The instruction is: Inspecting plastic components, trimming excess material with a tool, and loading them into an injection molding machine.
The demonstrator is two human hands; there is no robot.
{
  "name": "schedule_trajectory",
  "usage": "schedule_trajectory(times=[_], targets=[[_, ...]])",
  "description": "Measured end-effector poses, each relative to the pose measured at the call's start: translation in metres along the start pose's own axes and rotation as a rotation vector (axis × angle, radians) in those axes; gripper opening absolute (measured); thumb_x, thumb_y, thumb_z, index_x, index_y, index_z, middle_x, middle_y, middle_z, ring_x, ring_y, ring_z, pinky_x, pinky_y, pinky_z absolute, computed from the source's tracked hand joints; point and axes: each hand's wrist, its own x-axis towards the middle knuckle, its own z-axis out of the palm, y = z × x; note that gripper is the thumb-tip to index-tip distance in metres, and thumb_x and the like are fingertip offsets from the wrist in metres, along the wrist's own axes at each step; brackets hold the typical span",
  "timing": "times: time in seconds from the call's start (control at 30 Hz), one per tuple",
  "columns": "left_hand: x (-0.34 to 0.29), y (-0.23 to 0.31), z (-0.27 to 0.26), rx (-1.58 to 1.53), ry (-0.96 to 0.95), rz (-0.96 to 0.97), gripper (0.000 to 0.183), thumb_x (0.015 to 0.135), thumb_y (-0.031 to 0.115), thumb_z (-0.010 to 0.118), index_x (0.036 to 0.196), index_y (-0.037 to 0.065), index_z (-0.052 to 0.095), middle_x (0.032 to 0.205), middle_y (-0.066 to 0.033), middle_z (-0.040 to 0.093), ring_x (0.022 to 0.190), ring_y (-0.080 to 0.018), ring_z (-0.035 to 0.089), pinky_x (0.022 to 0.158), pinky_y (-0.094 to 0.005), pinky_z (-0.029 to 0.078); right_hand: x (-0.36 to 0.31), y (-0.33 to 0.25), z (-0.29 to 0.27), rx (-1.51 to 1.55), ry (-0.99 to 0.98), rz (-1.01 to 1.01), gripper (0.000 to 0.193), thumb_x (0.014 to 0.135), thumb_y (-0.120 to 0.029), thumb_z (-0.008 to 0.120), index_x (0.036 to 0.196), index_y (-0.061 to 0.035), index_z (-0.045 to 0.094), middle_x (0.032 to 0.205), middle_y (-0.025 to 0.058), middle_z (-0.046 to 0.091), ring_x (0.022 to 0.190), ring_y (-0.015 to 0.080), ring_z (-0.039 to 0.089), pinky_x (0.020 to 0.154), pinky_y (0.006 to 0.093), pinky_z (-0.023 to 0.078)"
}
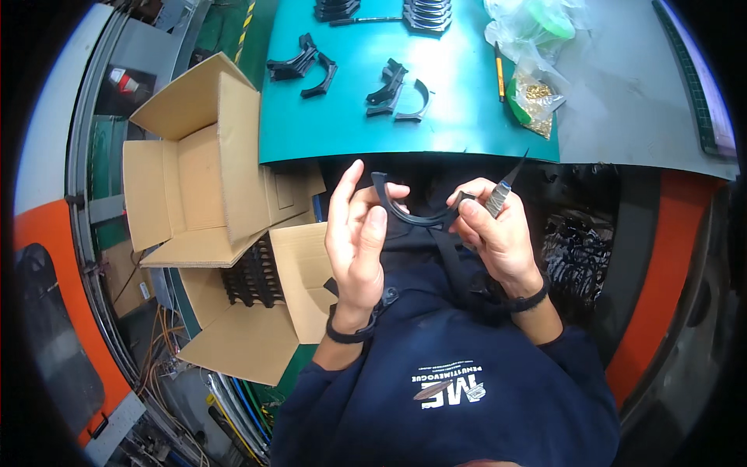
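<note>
In front of my body a black half-ring plastic part (420,219) hangs with its curve downward. My right hand (498,236) pinches its right end between thumb and fingers. That same hand also holds a craft knife (499,196), its thin dark blade pointing up and away to the right. My left hand (358,241) is open at the part's left end, the index finger stretched up and other fingers behind the arc; whether they touch it I cannot tell. Similar black curved parts (387,84) lie on the green mat (327,136) ahead.
More curved parts stand stacked (428,15) at the far edge, beside a black pen (366,21). A bag of small brass pieces (538,97) and an orange marker (499,74) lie right. Left are an open cardboard box (194,179) and a lower box (241,342) holding black parts.
</note>
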Motion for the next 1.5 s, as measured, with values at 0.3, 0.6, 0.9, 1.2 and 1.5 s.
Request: schedule_trajectory(times=[0.3,0.6,0.9,1.2,1.5], targets=[[0.005,-0.012,-0.010,-0.549,-0.081,-0.455,0.047,0.100,0.017,0.051,0.139,-0.002,0.036,0.110,-0.0167,0.063,0.089,-0.0228,0.069,0.086,-0.0372,0.056,0.000,0.006,-0.001,0.136,-0.053,-0.036,0.022,0.084,-0.009,0.075,0.101,-0.0006,0.065,0.083,0.0029,0.066,0.069,0.0039,0.058,0.056,0.0167,0.042],[-0.007,0.018,0.001,-0.078,-0.054,-0.159,0.050,0.092,-0.001,0.057,0.138,-0.003,0.036,0.117,-0.0202,0.060,0.105,-0.0209,0.062,0.092,-0.0341,0.051,0.006,-0.001,-0.010,0.085,-0.116,-0.049,0.029,0.090,-0.015,0.070,0.114,0.0005,0.063,0.097,0.0018,0.066,0.086,0.0037,0.057,0.072,0.0183,0.046],[0.082,0.139,0.012,0.450,-0.244,0.314,0.046,0.094,0.006,0.055,0.135,-0.007,0.038,0.117,-0.0232,0.061,0.107,-0.0250,0.061,0.097,-0.0378,0.050,0.014,0.002,-0.025,0.020,0.004,-0.098,0.022,0.094,-0.016,0.064,0.108,-0.0001,0.065,0.087,0.0025,0.066,0.057,-0.0004,0.042,0.048,0.0161,0.030],[0.256,-0.056,0.022,-0.138,-0.289,-0.440,0.015,0.088,0.006,0.065,0.097,-0.006,0.062,0.098,-0.0172,0.066,0.096,-0.0358,0.067,0.088,-0.0462,0.057,0.009,0.002,-0.047,-0.043,0.125,-0.002,0.017,0.093,-0.018,0.065,0.102,-0.0045,0.066,0.082,-0.0005,0.066,0.061,0.0002,0.046,0.053,0.0166,0.034],[0.323,-0.113,0.048,0.091,-0.036,-0.492,0.013,0.084,-0.008,0.063,0.094,-0.015,0.059,0.095,-0.0231,0.064,0.089,-0.0359,0.069,0.080,-0.0404,0.062,0.010,0.004,-0.081,-0.026,0.275,-0.004,0.014,0.093,-0.011,0.064,0.104,-0.0026,0.065,0.081,0.0003,0.065,0.059,-0.0002,0.046,0.050,0.0167,0.033]])
